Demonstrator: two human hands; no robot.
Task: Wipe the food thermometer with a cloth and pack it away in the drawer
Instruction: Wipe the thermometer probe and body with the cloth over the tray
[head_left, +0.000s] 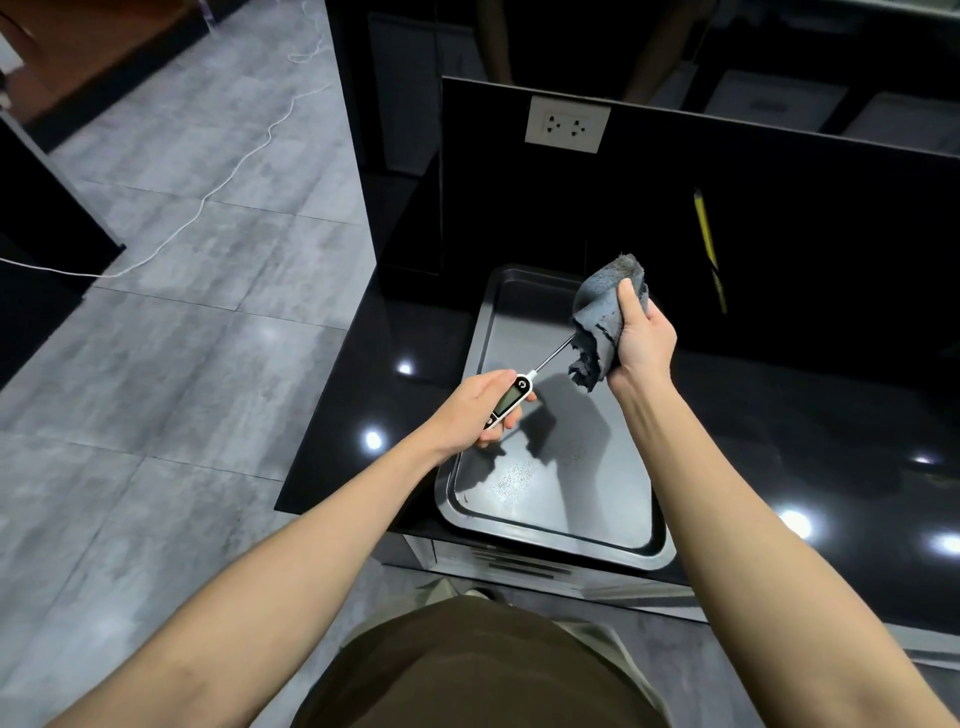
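Grey and bunched, the cloth (605, 317) is wrapped in the person's right hand (641, 338), whose fingers are curled closed around it, thumb up along its front. The left hand (480, 408) is closed around the body of the food thermometer (511, 397), display facing up, with the thin metal probe (553, 355) running up and to the right, away from the person, until its tip disappears into the folds of the cloth. So the long axis of the thermometer runs straight from one hand to the other: handle end in the left, probe end in the right. Both are held in the air above a shallow steel tray (470, 364) that lies on the black glossy countertop (779, 415), close to its front left corner; neither the thermometer nor the cloth touches the tray.

As I read it, the wiping is under way, and the next stroke turns on that shared line: the cloth should slide along the probe, or the left hand should draw the probe back through the clenched cloth. The right hand is the one at the working end. Whether the cloth is actually pinching the metal or only draped around it I cannot tell from here.

Below the front edge of the countertop, just under the tray, a pale cabinet front (519, 564) shows; it may be the drawer, though I cannot make out whether it is open. A yellow-handled tool (706, 244) lies well apart near the back wall.
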